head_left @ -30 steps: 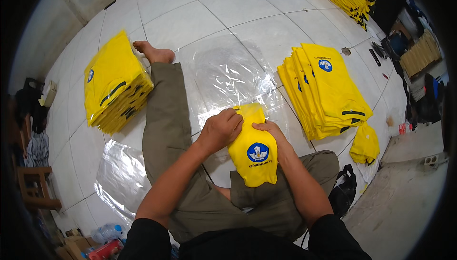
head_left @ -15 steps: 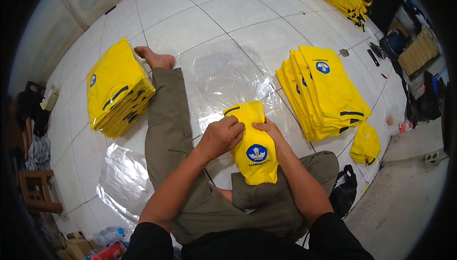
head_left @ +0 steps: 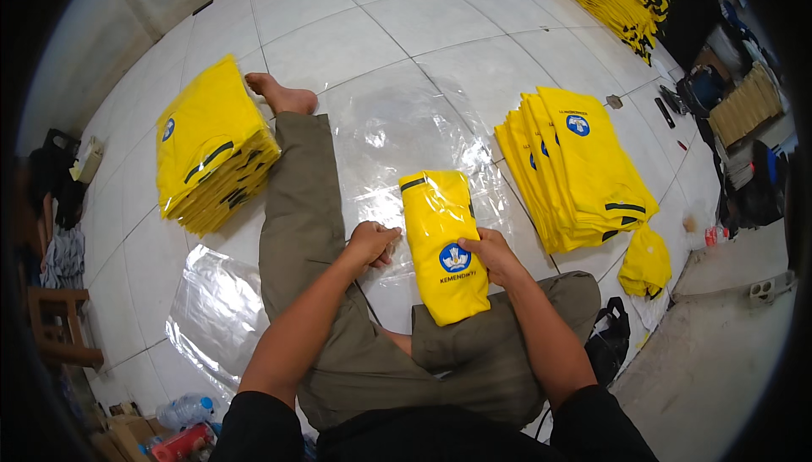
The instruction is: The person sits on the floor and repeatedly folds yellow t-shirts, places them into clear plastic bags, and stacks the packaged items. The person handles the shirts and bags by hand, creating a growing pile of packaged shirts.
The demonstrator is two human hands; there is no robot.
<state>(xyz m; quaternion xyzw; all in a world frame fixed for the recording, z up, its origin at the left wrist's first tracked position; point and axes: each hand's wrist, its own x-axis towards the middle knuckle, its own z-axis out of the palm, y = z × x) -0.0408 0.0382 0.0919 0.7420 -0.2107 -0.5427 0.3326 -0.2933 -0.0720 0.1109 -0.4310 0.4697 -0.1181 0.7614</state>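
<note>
My right hand grips a folded yellow shirt with a dark blue round emblem, thumb on its front, above my bent right leg. Glints of clear plastic lie over the shirt's upper part; whether it is inside a bag I cannot tell. My left hand is apart from the shirt, just left of it, fingers curled over clear plastic bags spread on the floor; what it holds is unclear. A neat wrapped stack of yellow shirts stands left, another folded stack right.
Another clear bag lies beside my left leg. A crumpled yellow cloth and a black bag are at right. More yellow garments lie far right. A wooden stool, bottles and clutter line the edges.
My left hand has let go of the shirt and moved down-left. The shirt has shifted slightly up the view, and my right thumb now rests lower, by the emblem.
</note>
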